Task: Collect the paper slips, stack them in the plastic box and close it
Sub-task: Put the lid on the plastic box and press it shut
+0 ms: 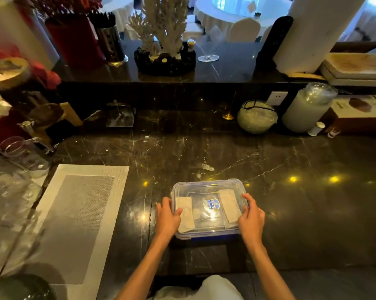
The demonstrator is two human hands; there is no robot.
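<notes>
We see a dark marble counter (290,213) with pale veins and small yellow light reflections. On its left lies a woven grey-and-white placemat (79,224), and beside that, clear glassware (16,152) near the left edge. Against the back wall stand a round greenish jar (257,116) with a black cord on top, a tall frosted glass jar (308,107) to its right, and a wall socket (277,98) between them. On the raised ledge behind sit a white coral ornament (163,24) in a dark base, a stemmed glass (208,55) just right of it, a red vase (74,40) and a metal holder of dark sticks (110,43).
</notes>
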